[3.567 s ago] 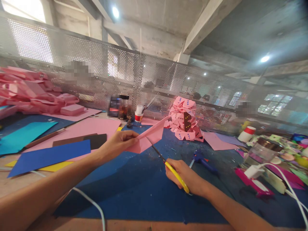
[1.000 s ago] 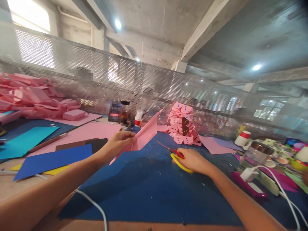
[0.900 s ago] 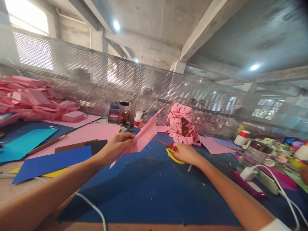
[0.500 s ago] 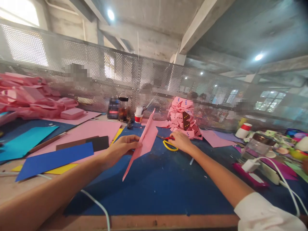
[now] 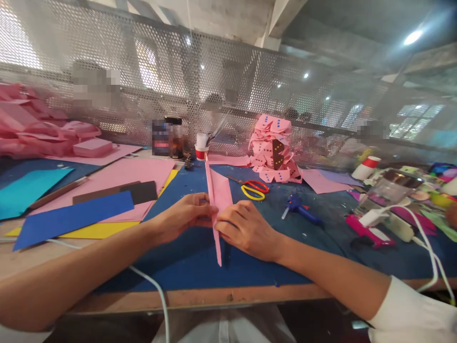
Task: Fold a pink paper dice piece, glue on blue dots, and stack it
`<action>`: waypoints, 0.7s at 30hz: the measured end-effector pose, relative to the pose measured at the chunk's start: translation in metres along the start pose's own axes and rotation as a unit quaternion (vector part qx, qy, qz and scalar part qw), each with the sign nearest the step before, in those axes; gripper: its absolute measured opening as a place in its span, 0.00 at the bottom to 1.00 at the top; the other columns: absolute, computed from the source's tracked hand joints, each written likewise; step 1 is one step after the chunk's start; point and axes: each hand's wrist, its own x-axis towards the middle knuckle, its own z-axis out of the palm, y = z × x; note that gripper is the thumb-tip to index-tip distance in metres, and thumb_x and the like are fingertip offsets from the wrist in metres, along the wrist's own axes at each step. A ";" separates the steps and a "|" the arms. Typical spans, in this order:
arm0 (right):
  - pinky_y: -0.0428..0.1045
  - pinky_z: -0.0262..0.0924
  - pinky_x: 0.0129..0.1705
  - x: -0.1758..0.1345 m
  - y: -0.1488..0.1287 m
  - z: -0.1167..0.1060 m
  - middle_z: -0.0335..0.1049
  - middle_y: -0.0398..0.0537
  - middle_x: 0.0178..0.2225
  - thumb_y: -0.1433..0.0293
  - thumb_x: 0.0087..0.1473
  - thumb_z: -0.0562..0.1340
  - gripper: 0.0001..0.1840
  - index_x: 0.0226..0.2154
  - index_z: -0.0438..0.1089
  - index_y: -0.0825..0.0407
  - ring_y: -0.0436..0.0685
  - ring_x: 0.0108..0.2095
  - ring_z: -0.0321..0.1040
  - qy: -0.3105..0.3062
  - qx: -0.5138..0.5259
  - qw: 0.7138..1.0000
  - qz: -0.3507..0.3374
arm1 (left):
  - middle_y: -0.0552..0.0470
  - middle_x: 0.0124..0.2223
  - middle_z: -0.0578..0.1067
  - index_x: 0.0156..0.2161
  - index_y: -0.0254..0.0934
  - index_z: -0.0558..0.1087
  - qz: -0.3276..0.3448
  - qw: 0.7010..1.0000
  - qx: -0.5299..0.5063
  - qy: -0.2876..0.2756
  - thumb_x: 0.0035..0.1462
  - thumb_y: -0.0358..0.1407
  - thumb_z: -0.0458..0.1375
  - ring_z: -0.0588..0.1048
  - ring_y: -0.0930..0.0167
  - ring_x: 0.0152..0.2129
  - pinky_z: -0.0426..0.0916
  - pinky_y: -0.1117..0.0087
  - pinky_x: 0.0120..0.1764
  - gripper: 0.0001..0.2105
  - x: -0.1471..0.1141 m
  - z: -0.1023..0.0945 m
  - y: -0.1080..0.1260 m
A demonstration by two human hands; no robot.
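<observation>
Between my two hands, above the blue mat [image 5: 171, 267], a folded sheet of pink paper [image 5: 222, 190] stands nearly on edge. My left hand [image 5: 191, 210] pinches its left side near the middle. From the right, my right hand [image 5: 246, 226] grips the same paper, fingers curled at the fold. Scissors [image 5: 254, 190] with one red and one yellow handle lie just beyond my right hand. A blue glue gun [image 5: 302, 209] rests on the mat to the right of them.
Behind the scissors rises a stack of pink folded pieces with dots [image 5: 273, 147]. Coloured sheets, including a blue strip [image 5: 74, 216], lie at the left. A pink pile [image 5: 32, 124] is farther back. At the right stand a clear jar [image 5: 387, 190] and a white cable [image 5: 424, 233].
My right hand has let go of the scissors, which now lie on the mat, and has come left to grip the pink paper. The view has tilted downward.
</observation>
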 end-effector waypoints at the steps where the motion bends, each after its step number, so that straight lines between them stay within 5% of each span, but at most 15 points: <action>1: 0.57 0.53 0.54 -0.001 0.001 0.002 0.72 0.51 0.47 0.72 0.68 0.55 0.09 0.46 0.69 0.54 0.58 0.50 0.63 0.003 -0.006 1.000 -0.003 | 0.54 0.32 0.75 0.35 0.35 0.71 -0.003 1.000 0.004 -0.002 0.50 0.34 0.69 0.76 0.72 0.30 0.75 0.67 0.40 0.11 0.000 0.001 -0.001; 15: 0.57 0.53 0.49 -0.006 0.003 0.003 0.75 0.49 0.43 0.72 0.67 0.56 0.08 0.43 0.71 0.54 0.58 0.45 0.65 0.015 -0.034 0.999 -0.028 | 0.53 0.34 0.76 0.38 0.35 0.70 -0.009 0.999 0.048 -0.007 0.52 0.37 0.69 0.77 0.71 0.32 0.77 0.63 0.43 0.14 0.001 0.002 -0.007; 21: 0.56 0.55 0.48 -0.010 0.002 0.001 0.75 0.49 0.42 0.70 0.68 0.56 0.09 0.43 0.71 0.55 0.58 0.43 0.67 -0.009 0.019 0.999 -0.024 | 0.51 0.29 0.79 0.36 0.36 0.69 -0.030 0.976 0.213 -0.019 0.54 0.43 0.65 0.79 0.68 0.25 0.75 0.68 0.29 0.13 0.002 -0.003 -0.003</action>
